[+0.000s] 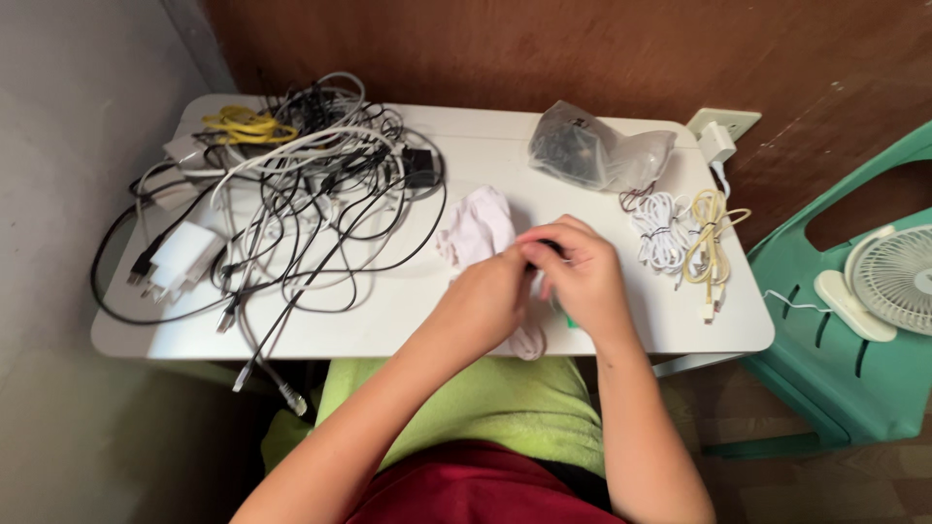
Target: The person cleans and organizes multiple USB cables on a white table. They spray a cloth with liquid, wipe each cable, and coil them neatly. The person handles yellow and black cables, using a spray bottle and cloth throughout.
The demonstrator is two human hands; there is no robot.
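My left hand (pixel 485 296) and my right hand (pixel 581 272) meet over the front middle of a small white table (pixel 408 320). Both pinch a white cable (pixel 529 342) whose loops hang out below my hands near the table's front edge. A small dark piece shows between my fingertips, and a bit of green peeks out under my right hand. A white bunched cloth or bag (pixel 478 225) lies just behind my left hand.
A big tangle of black and white cables (pixel 311 194) with white chargers (pixel 183 257) and a yellow cord (pixel 238 123) covers the table's left half. A clear plastic bag (pixel 592 150) sits at the back right, coiled white and cream cables (pixel 680 238) beside it. A green chair with a small fan (pixel 888 281) stands to the right.
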